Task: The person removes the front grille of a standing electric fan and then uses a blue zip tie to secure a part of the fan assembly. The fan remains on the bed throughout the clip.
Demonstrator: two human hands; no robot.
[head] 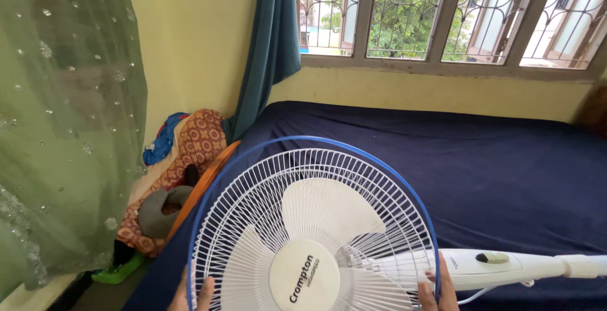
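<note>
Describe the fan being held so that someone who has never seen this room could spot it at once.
Start at the dark blue bed under the barred window. Lying on its near side is the fan, with the left hand and right hand on its guard. Its white wire cage with a blue rim is the only one here.

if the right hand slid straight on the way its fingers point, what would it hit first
The right hand grips the fan's blue rim with fingers pointing up the frame. Straight on, it would most likely run along that rim and the white grille. Past the rim lies the blue bed; depth is unclear.
</note>
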